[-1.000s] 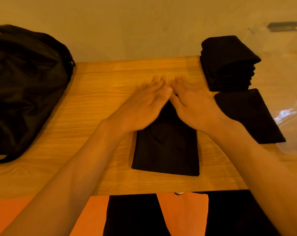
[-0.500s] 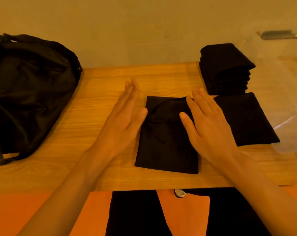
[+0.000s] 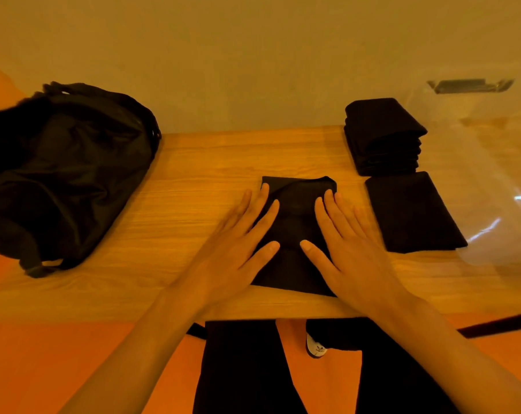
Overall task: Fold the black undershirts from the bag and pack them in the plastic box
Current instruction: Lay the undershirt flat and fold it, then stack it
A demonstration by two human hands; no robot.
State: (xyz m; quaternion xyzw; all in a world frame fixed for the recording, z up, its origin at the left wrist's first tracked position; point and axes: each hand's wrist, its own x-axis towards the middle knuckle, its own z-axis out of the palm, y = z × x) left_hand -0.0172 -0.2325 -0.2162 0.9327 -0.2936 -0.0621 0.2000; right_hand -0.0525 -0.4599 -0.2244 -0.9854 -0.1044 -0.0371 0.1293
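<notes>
A folded black undershirt (image 3: pixel 295 228) lies near the front edge of the wooden table (image 3: pixel 193 204). My left hand (image 3: pixel 241 243) lies flat on its left side, fingers straight. My right hand (image 3: pixel 345 246) presses flat on its right side, fingers straight too. To the right lies another folded undershirt (image 3: pixel 411 213), and behind that a stack of several folded ones (image 3: pixel 384 135). The black bag (image 3: pixel 62 177) slumps on the table's left end. The clear plastic box (image 3: pixel 492 162) stands at the far right, hard to make out.
A plain wall runs close behind the table. Below the front edge I see dark trousers, a shoe (image 3: pixel 316 348) and orange floor (image 3: pixel 73 354).
Both hands slid from the undershirt's far end apart and back toward me, and now lie flat on its two sides. The camera view has tilted down a little.
</notes>
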